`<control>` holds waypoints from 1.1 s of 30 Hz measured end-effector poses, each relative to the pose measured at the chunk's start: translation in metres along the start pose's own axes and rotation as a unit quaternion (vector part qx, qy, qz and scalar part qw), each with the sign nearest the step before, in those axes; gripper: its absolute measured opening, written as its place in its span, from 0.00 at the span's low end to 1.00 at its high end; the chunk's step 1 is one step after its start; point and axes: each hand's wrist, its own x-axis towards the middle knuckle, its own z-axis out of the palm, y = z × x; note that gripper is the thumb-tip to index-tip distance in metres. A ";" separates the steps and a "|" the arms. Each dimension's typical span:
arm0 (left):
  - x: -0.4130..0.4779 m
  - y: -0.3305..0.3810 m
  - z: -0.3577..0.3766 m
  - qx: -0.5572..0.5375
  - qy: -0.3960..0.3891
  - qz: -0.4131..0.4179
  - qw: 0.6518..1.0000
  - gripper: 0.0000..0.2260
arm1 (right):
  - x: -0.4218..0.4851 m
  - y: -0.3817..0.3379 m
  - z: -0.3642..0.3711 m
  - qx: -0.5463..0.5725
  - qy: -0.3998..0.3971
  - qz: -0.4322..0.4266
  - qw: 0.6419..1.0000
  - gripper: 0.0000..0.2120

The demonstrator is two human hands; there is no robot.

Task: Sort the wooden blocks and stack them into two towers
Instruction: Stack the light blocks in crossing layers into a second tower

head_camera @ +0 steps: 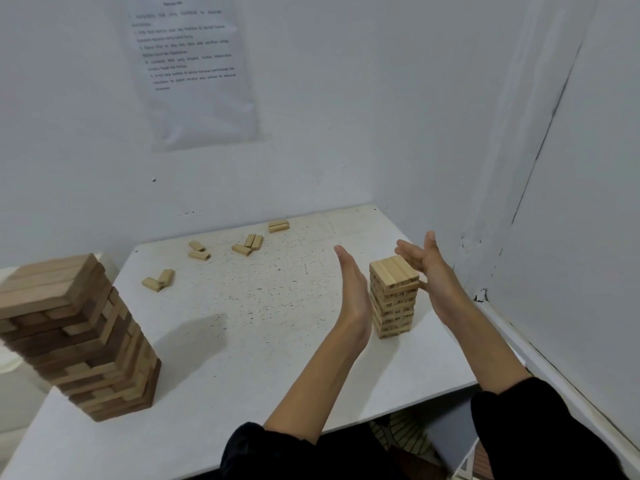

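Note:
A tall tower of large brown blocks (79, 337) stands at the near left of the white table (263, 341). A shorter tower of small pale numbered blocks (394, 299) stands at the right. My left hand (353, 292) is flat with straight fingers just left of the small tower. My right hand (433, 271) is flat on the tower's right side, fingers near its top. Neither hand holds anything. Several small pale blocks lie loose on the far half of the table: a pair (158, 280), a pair (199, 251), three together (248, 244) and a pair (278, 226).
White walls close off the table at the back and right. A printed sheet (194, 64) hangs on the back wall. The table's near edge runs by my dark sleeves (554, 438). A shadow falls on the table's middle.

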 end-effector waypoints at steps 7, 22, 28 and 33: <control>0.019 0.027 -0.053 0.031 0.122 0.088 0.988 0.11 | 0.013 -0.048 0.017 -0.060 0.010 -0.054 0.997 0.24; 0.070 0.017 -0.202 0.114 0.426 0.146 0.885 0.08 | 0.066 0.009 0.213 -0.111 -0.100 -0.057 0.987 0.19; 0.102 -0.017 -0.253 0.334 0.538 0.166 0.756 0.13 | 0.111 0.056 0.258 -0.315 -0.097 -0.125 0.936 0.22; 0.128 -0.014 -0.285 0.452 0.530 0.204 0.688 0.15 | 0.157 0.062 0.289 -0.440 -0.062 -0.208 0.871 0.27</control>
